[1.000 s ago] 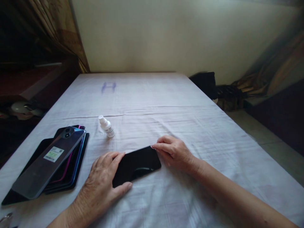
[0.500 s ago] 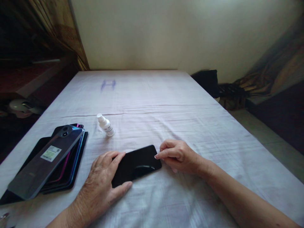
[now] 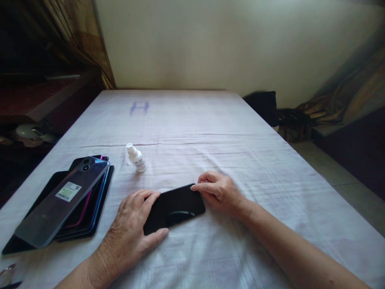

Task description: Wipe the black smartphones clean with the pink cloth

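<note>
A black smartphone [image 3: 171, 206] lies screen up on the cloth-covered table, tilted slightly across my view. My left hand [image 3: 134, 218] grips its left end, thumb along the near edge and fingers along the far edge. My right hand [image 3: 218, 190] is at the phone's far right corner, its index fingertip touching the screen there and the other fingers curled in. Whether anything small is pinched in that hand is hidden. Behind the phone, to the left, stands a small white bottle [image 3: 136, 157] with a printed label.
At the left lies an untidy stack of smartphones [image 3: 45, 212], the top one back side up with a white-green sticker [image 3: 68, 191]. A small shiny object [image 3: 8, 269] sits at the lower left edge. The table's white cloth [image 3: 186, 116] reaches the wall.
My right hand has slid along the phone's right end, away from me, to the far corner. The left hand keeps its grip. The whole view has shifted slightly.
</note>
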Demonstrator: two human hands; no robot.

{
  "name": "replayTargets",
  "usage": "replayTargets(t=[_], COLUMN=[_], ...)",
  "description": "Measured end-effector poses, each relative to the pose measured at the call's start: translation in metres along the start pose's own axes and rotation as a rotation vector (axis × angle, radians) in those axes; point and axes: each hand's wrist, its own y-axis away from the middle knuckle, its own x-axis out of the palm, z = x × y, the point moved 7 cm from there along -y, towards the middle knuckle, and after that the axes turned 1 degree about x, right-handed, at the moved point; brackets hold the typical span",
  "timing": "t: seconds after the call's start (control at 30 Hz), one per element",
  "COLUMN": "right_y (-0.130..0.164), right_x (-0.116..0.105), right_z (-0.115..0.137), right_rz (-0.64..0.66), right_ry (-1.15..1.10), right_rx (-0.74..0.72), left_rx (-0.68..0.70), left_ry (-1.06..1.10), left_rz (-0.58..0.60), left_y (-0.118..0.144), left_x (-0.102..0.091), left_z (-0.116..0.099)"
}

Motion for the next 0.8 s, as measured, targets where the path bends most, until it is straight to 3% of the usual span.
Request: replayTargets(t=[0.27, 0.37, 0.53, 0.67, 0.8], right_y=[0.0045, 0.004, 0.0024, 0.0024, 0.0046], right_x=[-0.0057, -0.0027, 0.0007, 0.0018, -0.0015], right_z=[0.0032, 0.0008, -0.0045, -0.0047, -0.0063], right_rz=[0.19, 0.147, -0.066, -0.041, 0.077], right_ry=[-0.207, -0.205, -0.029, -0.081, -0.225], right_rx=[-0.037, -0.022, 0.059, 0.035, 0.025], left_rx=[0.018, 0.018, 0.014, 0.029, 0.055], left_ry=[0.012, 0.019, 0.015, -0.003, -0.029], left_rz=[-0.019, -0.02, -0.011, -0.025, -0.023], left_y=[-0.0004, -0.0004, -0.0011, -0.0015, -0.0019], left_x=[-0.0022, -0.0022, -0.0006, -0.0014, -0.0022], left_z=[-0.0013, -0.0013, -0.0008, -0.0021, -0.0048])
